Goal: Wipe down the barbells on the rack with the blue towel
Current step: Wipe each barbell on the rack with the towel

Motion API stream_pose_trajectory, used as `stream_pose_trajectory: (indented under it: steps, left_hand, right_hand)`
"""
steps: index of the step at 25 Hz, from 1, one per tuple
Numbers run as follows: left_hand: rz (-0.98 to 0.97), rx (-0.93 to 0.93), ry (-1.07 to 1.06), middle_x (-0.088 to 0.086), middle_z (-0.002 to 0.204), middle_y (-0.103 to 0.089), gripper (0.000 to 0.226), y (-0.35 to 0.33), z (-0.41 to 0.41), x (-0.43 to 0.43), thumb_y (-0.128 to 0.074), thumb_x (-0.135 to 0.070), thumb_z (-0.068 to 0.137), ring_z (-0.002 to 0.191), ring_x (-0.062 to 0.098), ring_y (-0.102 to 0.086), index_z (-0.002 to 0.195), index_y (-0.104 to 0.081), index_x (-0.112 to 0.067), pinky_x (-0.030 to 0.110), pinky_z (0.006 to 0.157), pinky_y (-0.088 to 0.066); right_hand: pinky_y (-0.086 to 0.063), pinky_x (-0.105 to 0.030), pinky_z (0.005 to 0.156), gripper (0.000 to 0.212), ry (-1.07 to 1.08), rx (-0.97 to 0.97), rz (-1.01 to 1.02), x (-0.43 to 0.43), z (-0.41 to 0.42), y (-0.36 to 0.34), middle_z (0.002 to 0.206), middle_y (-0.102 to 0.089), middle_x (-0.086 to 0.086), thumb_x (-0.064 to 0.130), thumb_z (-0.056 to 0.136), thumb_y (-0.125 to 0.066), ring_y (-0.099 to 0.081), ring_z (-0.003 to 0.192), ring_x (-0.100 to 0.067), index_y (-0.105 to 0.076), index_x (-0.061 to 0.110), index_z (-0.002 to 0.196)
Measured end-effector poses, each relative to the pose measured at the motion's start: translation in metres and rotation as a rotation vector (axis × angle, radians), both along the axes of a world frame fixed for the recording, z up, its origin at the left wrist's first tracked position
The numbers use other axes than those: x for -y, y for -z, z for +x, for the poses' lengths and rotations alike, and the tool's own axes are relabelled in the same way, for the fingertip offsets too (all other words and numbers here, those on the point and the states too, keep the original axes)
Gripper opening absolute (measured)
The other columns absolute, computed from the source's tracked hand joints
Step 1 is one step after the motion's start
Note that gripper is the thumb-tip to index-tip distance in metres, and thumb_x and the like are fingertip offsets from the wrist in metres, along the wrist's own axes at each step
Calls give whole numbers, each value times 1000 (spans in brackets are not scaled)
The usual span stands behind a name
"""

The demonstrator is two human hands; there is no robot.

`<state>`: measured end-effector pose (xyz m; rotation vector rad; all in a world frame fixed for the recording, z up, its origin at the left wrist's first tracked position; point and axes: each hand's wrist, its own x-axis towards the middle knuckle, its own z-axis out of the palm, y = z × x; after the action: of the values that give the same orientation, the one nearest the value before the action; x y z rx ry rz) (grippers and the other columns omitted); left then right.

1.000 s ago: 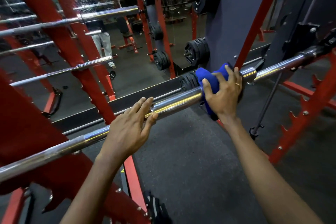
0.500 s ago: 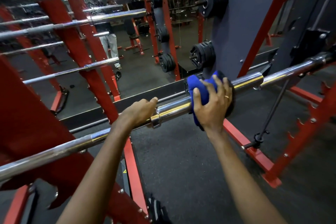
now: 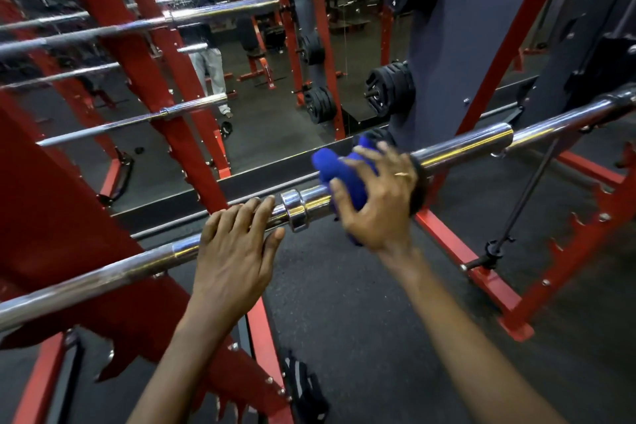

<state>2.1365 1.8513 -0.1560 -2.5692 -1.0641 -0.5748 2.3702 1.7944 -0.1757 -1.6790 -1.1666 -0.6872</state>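
L hand (image 3: 237, 251), 7 o'clock: fingers draped straight over long chrome barbell (image 3: 103, 272), not clamped. R hand (image 3: 375, 203), 4 o'clock: fingers clutching crumpled blue cloth towel (image 3: 339, 175) round bar sleeve, just right of steel collar (image 3: 292, 210). Risks: towel sliding leftward, pinching L fingertips vs collar; unclamped bar rolling on red rack (image 3: 51, 200).

The red rack (image 3: 44, 203) carries the near chrome barbell (image 3: 113, 272), more barbells (image 3: 213, 12) resting higher up.
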Motion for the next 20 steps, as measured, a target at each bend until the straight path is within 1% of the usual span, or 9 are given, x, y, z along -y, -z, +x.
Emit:
stream_pose_trajectory:
  steps: [2,4,7,9,11,13,15,18,20]
  left_hand:
    - [10,26,10,4,135,-60,54,-1,0,0,-31,-46,103,122,27,-55,144,-52,-18,44,106,-34]
    - [16,23,12,2,136,-59,56,-1,-2,0,-29,-48,103,124,25,-54,146,-49,-20,45,106,-32]
    - [-12,25,-40,0,144,-54,60,-1,1,4,-24,-55,102,130,23,-49,154,-38,-27,45,103,-28]
    - [-34,8,-71,1,150,-49,64,-1,3,4,-21,-60,101,134,25,-46,159,-25,-32,47,104,-27]
    - [-54,-8,-82,1,153,-45,67,-2,4,3,-17,-64,100,135,26,-44,161,-18,-35,49,105,-28]
    - [-67,-6,-78,1,152,-46,68,-4,5,5,-15,-66,99,136,25,-43,160,-20,-36,51,107,-29]
    - [-76,-7,-76,0,151,-48,68,-6,6,6,-14,-67,99,136,25,-43,159,-22,-36,52,107,-29]
    - [-92,6,-77,-2,150,-49,67,-6,5,6,-11,-66,99,136,25,-43,158,-25,-38,53,107,-30]
    - [-114,24,-70,-4,149,-50,66,-6,5,7,-9,-66,99,137,24,-43,157,-25,-40,53,108,-29]
  right_hand:
    - [-27,-54,119,46,-113,133,-12,2,-13,11,141,-60,-3,49,95,-58,-42,144,-30,-68,22,131]
    - [-24,-56,121,53,-47,54,80,3,-2,24,153,-48,-10,45,98,-57,-31,150,-35,-58,16,143]
    - [-13,-52,127,71,68,-455,312,-12,-15,31,168,-16,-14,42,101,-51,-8,157,-35,-28,9,159]
    - [-17,-48,127,77,-41,-848,490,-23,-38,25,171,-7,-10,45,103,-50,-10,158,-27,-11,17,163]
    - [-31,-46,123,71,-191,-1316,764,-32,-37,3,165,-29,-9,52,101,-51,-38,148,-25,-21,25,160]
    - [-50,-42,104,50,-332,-1734,927,-31,-28,-13,134,-62,-13,55,102,-46,-64,116,-25,-54,17,134]
    - [-52,-34,92,45,-525,-1900,1030,-21,-34,-17,107,-71,-4,53,105,-35,-68,95,-19,-66,21,108]
    - [-40,-43,115,61,-799,-1955,897,-22,-65,-4,115,-73,3,51,107,-21,-67,111,-15,-77,26,113]
    - [-35,-46,119,61,-1081,-1974,806,-34,-66,7,148,-53,-6,54,104,-25,-48,139,-24,-52,22,148]
